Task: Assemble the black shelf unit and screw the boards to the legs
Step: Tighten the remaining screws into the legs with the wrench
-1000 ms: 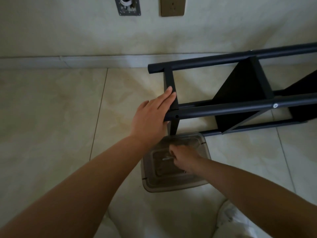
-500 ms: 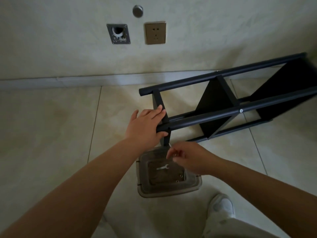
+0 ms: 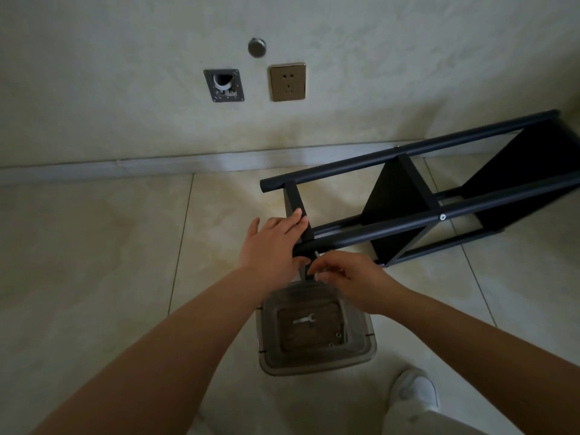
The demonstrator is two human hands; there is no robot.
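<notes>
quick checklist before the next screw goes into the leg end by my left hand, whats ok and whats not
1. Shelf unit lying on its side on the floor: ok.
2. Left hand steadying the near leg at its end: ok.
3. Right hand at the joint, fingers pinched together: ok; whether it holds a screw: cannot tell.
4. Wrench to hand: not ok, it lies in the clear tray.
5. Spare hardware in the tray: ok, two small pieces show.
6. Screw at the middle board seated: ok.
</notes>
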